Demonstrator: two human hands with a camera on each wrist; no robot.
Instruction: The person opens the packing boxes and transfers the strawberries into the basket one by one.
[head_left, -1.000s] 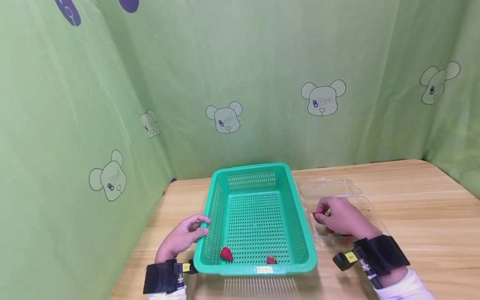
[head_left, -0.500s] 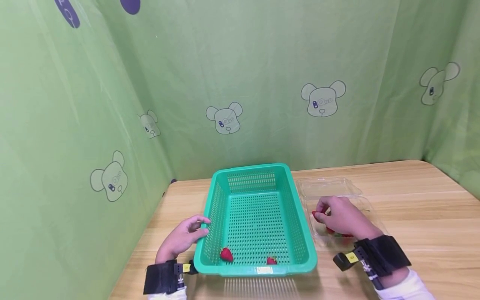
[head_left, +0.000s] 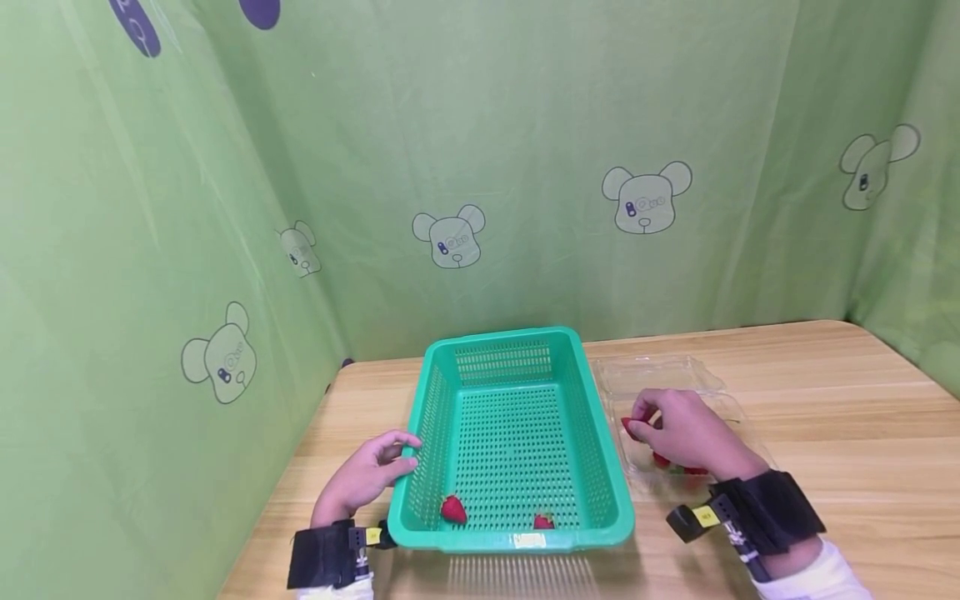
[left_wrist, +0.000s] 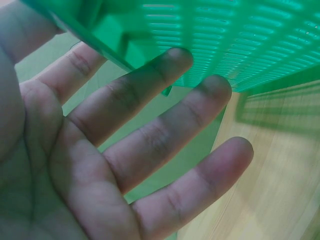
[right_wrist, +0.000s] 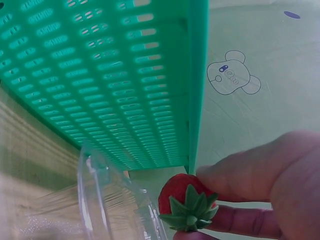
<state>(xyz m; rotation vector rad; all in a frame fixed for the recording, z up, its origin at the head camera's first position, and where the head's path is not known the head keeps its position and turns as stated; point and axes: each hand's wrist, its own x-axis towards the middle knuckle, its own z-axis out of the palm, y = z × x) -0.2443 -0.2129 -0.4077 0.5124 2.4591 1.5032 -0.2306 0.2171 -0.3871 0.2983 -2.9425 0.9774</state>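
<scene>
My left hand [head_left: 369, 471] rests at the left rim of a green perforated plastic basket [head_left: 517, 543], thumb and index finger over the rim. In the left wrist view its other fingers [left_wrist: 155, 137] lie fairly straight along the outside wall. Right of the basket, my right hand [head_left: 686, 429] pinches a red strawberry [right_wrist: 182, 195] between thumb and fingers, its green leaves facing the right wrist camera. That hand is over an open clear plastic box [head_left: 742, 417], where more strawberries [head_left: 693, 471] show partly hidden beneath it. Inside the basket lie two strawberries, one at left [head_left: 453, 509] and one at right [head_left: 543, 522].
The box's clear lid [head_left: 656, 375] is folded back toward the rear, close to the basket's right wall. Everything stands on a wooden table [head_left: 847, 400], with a green curtain [head_left: 540, 167] printed with bear heads behind and at both sides.
The right hand has lifted slightly with its strawberry, which shifts a little up and left. More of the berries in the clear box show. The left hand and basket stay put.
</scene>
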